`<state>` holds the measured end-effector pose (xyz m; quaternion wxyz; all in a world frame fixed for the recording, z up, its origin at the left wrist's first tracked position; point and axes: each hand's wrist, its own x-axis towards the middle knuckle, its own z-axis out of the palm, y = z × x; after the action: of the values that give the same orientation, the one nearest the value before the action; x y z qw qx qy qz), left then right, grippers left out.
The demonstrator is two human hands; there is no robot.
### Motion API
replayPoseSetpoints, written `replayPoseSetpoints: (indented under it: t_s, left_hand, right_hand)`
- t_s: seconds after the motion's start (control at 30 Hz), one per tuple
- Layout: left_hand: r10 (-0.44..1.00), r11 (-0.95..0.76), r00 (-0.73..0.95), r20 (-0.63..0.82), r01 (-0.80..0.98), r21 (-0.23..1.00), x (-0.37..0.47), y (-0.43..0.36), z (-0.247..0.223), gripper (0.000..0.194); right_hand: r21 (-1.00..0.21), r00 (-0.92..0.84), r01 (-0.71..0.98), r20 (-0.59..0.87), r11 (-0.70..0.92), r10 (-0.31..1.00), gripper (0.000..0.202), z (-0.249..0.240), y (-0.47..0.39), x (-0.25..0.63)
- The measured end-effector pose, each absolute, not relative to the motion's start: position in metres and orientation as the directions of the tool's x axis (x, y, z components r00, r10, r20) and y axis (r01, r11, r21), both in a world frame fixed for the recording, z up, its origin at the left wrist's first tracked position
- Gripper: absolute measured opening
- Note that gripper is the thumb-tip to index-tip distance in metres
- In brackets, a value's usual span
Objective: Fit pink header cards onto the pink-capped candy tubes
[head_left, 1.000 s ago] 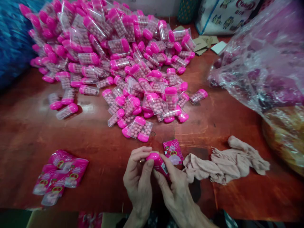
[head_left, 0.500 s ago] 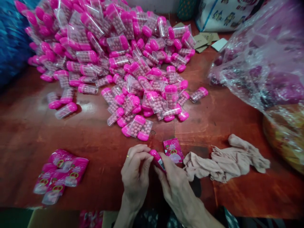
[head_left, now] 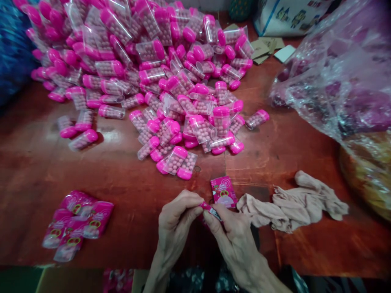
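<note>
Near the front edge of the table, my left hand [head_left: 180, 215] and my right hand [head_left: 233, 232] both pinch a small pink printed packet [head_left: 210, 211] between fingertips and thumbs. The fingers hide much of it. Just behind my right hand lies a flat pink printed sleeve [head_left: 224, 191]. Several finished-looking pink packets [head_left: 73, 240] with clear ends lie together at the left. A large heap of clear containers with pink caps and pale pink balls [head_left: 174, 87] covers the back of the table.
A crumpled beige cloth [head_left: 295, 203] lies right of my hands. Clear plastic wrap [head_left: 336, 81] bulges along the right side, and a blue bag [head_left: 14, 53] stands at the left. Cardboard pieces [head_left: 264, 47] and a white bag [head_left: 290, 18] are at the back. An open box [head_left: 70, 280] sits below the front edge.
The packet between my hands has turned, its pink cap no longer showing. My left hand has shifted slightly right, its fingertips now pinching the packet's end.
</note>
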<state>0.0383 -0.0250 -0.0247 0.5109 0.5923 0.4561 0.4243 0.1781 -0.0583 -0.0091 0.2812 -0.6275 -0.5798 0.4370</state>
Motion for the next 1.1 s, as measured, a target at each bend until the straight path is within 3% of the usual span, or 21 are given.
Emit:
replayPoseSetpoints:
  t_s: [0.23,0.37,0.57,0.73,0.83,0.93,1.1]
  left_hand:
    - [0.988,-0.053,0.15,0.021,0.214,0.975,0.045,-0.034,-0.025,0.015]
    - [0.997,0.029,0.059,-0.041,0.19,0.981,0.048,-0.038,-0.028,0.015]
    - [0.985,0.156,0.05,-0.165,0.15,0.976,0.051,-0.042,-0.027,0.015]
    - [0.975,0.219,-0.063,-0.215,0.067,0.973,0.056,-0.048,-0.03,0.016]
    - [0.963,0.268,-0.018,-0.268,0.0,0.963,0.051,-0.048,-0.033,0.01]
    - [0.94,0.341,0.063,-0.336,-0.077,0.937,0.046,-0.047,-0.034,0.021]
    - [0.965,0.258,0.051,-0.257,-0.027,0.966,0.054,-0.051,-0.033,0.014]
  right_hand:
    - [-0.837,-0.089,0.541,-0.153,-0.081,0.984,0.027,-0.013,-0.059,0.177]
    - [-0.836,-0.1,0.548,-0.094,-0.025,0.991,0.024,-0.014,-0.059,0.178]
    - [-0.816,-0.125,0.578,-0.093,-0.003,0.988,0.021,-0.014,-0.061,0.179]
    - [-0.822,-0.173,0.562,-0.222,-0.089,0.959,0.017,-0.008,-0.054,0.184]
    - [-0.87,-0.161,0.476,-0.228,-0.127,0.96,0.014,-0.006,-0.052,0.186]
    - [-0.889,-0.148,0.447,-0.185,-0.101,0.971,0.015,-0.009,-0.054,0.187]
    - [-0.785,-0.207,0.619,-0.194,-0.025,0.959,0.023,-0.018,-0.059,0.189]
